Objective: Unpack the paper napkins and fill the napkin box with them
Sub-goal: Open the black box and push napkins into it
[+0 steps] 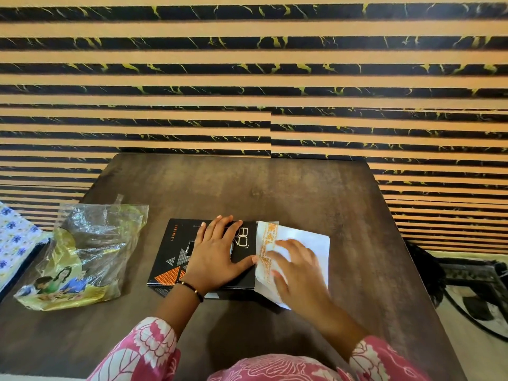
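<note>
Two hands down: left hand point(217, 254) spread flat on napkin box point(176, 253), right hand point(298, 270) fingers loosely spread over napkins point(308, 243) beside it. Advice: keep stack squared, box pinned while sliding in.

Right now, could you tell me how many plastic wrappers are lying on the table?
1. The plastic wrapper lies crumpled near the table's left edge, left of the black box and apart from it. Nothing shows whether another is hidden under the box.
</note>
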Available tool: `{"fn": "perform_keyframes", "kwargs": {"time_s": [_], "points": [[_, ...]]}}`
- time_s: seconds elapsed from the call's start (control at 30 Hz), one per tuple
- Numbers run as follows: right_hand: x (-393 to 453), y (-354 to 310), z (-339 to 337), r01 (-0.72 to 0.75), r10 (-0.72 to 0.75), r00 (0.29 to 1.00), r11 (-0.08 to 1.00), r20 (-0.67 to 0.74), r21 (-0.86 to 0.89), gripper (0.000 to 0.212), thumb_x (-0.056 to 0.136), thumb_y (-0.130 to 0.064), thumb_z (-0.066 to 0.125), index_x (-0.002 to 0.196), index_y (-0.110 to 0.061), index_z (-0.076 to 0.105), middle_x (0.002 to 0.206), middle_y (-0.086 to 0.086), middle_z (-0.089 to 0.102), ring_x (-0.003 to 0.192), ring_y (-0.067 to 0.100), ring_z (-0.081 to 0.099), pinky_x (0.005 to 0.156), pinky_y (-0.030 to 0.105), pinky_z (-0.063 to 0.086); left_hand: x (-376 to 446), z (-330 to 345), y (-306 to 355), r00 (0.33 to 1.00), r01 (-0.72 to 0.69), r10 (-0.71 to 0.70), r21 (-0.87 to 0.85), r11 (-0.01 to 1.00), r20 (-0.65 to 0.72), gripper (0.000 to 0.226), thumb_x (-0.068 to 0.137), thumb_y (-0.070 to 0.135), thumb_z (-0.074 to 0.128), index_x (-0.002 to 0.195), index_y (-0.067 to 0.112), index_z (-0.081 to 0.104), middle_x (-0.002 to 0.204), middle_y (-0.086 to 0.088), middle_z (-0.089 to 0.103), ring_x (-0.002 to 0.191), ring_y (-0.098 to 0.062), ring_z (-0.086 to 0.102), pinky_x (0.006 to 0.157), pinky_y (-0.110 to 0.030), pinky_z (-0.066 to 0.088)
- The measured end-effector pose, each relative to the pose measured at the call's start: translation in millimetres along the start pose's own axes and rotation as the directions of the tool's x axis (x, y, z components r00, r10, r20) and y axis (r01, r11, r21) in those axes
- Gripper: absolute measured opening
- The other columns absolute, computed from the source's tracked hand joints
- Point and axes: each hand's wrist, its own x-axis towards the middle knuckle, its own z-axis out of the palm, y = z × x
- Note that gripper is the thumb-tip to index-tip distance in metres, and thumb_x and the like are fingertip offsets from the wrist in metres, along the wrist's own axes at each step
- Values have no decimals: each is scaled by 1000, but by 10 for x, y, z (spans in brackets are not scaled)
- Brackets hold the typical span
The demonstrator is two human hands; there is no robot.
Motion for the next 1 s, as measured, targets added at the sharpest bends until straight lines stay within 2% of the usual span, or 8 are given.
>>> {"fn": "perform_keyframes", "kwargs": {"time_s": [0.1, 0.2, 0.27, 0.33, 0.4, 0.47, 0.67, 1.0], "points": [[4, -115, 114, 129, -133, 903, 991, 408, 38, 45, 86, -25, 44, 131, -23, 50, 153, 7, 30, 143, 32, 18, 115, 50, 13, -10, 7, -6, 1000, -4, 4, -11, 1000, -18, 84, 72, 78, 34, 137, 25, 38, 146, 0, 38, 140, -22, 25, 115, -43, 6], [34, -111, 186, 263, -191, 769, 964, 609, -29, 62, 86, -17, 49, 144, -21, 28, 159, 5, 9, 146, 27, -9, 116, 54, -9, -25, -5, 1, 1000, -12, 12, -6, 1000, -12, 82, 73, 75, 34, 138, 25, 37, 147, -1, 37, 140, -23, 24, 115, -44, 5], [102, -79, 179, 299, -294, 737, 949, 608, 97, 48, 82, -16, 50, 129, -17, 52, 150, 9, 34, 145, 28, 11, 116, 56, 6, -31, -8, 1, 1000, -12, 12, 4, 1000, -5, 82, 74, 76, 32, 139, 26, 35, 148, 0, 35, 141, -22, 22, 115, -42, 3], [203, -46, 126, 122, -304, 858, 904, 414, 411, 26, 79, -14, 51, 96, -12, 71, 117, 12, 64, 121, 26, 50, 106, 46, 36, -35, -6, -3, 1000, -11, 11, 0, 1000, -11, 82, 74, 75, 32, 139, 26, 35, 148, 0, 35, 141, -21, 22, 115, -41, 2], [331, 59, 65, -95, -14, 982, 825, 188, 557, 20, 81, -12, 55, 91, -12, 72, 104, 6, 68, 104, 20, 59, 94, 33, 45, -34, -10, 5, 1000, -7, 7, -4, 1000, -6, 82, 74, 75, 32, 139, 26, 34, 149, 1, 34, 141, -21, 21, 114, -41, 0], [481, 176, 32, -205, 204, 978, 905, 43, 373, 22, 86, -20, 56, 106, -17, 66, 115, 1, 62, 111, 19, 52, 94, 27, 40, -30, -20, 11, 1000, -6, 6, 2, 1000, 15, 83, 74, 76, 29, 141, 27, 31, 150, 2, 30, 142, -20, 17, 114, -40, -3], [688, 234, 243, -302, 328, 837, 944, 438, -130, 61, 89, -56, 38, 133, -14, 38, 142, 7, 43, 132, 28, 36, 114, 44, 20, -10, -23, 5, 999, -5, 5, -6, 1000, 33, 83, 73, 75, 29, 142, 28, 29, 151, 1, 28, 143, -20, 16, 114, -40, -4], [785, 279, 207, -315, 307, 733, 944, 607, -97, 70, 83, -62, 47, 137, -21, 33, 149, 3, 35, 137, 28, 31, 110, 57, 20, -3, -16, 14, 1000, 4, -3, -31, 1000, 9, 77, 75, 71, 33, 140, 29, 30, 149, 2, 31, 142, -19, 18, 113, -39, -4]]}}
